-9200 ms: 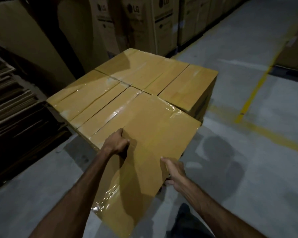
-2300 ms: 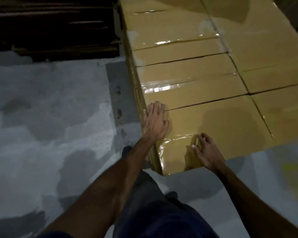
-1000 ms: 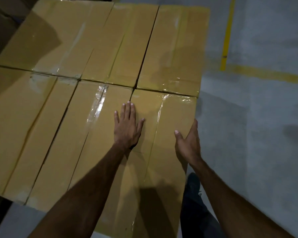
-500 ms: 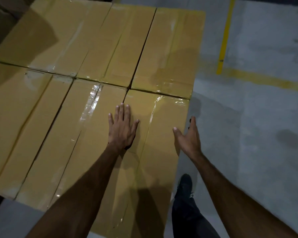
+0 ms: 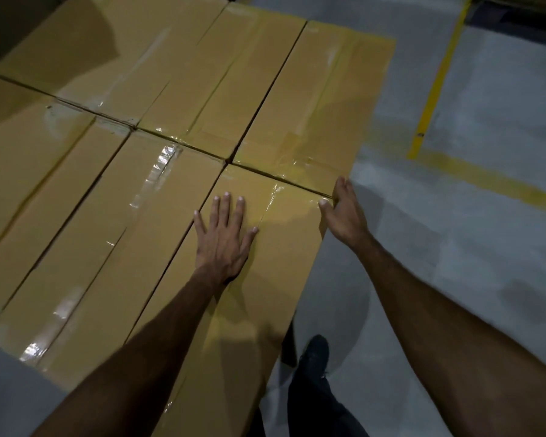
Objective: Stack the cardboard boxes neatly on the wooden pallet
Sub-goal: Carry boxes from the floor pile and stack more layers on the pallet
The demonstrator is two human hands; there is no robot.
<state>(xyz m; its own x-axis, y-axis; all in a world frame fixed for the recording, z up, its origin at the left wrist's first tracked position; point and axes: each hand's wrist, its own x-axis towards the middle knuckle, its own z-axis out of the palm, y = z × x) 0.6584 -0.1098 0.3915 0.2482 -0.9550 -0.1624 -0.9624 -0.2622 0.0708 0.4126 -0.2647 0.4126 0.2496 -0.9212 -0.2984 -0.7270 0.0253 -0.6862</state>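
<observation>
Boxes: Long tan cardboard boxes (image 5: 158, 127) wrapped in shiny clear tape lay side by side in one flat layer, packed close with only thin dark gaps between them. What they sat on was hidden under them.
Near box: The long tan cardboard box at the right edge (image 5: 265, 294) lay level with the box beside it.
Left hand: The left hand (image 5: 223, 241) lay flat on top of that near box, with its fingers (image 5: 224, 209) straight and spread, holding nothing.
Right hand: The right hand (image 5: 344, 209) was at the far right corner of the same box. The thumb touched the top edge and the fingers ran along the side, nearly straight, not wrapped around anything.
Floor: The grey concrete floor (image 5: 454, 247) had yellow painted lines (image 5: 435, 77) on it.
Person: A dark shoe (image 5: 316, 351) and dark trouser leg stood just beside the boxes.
</observation>
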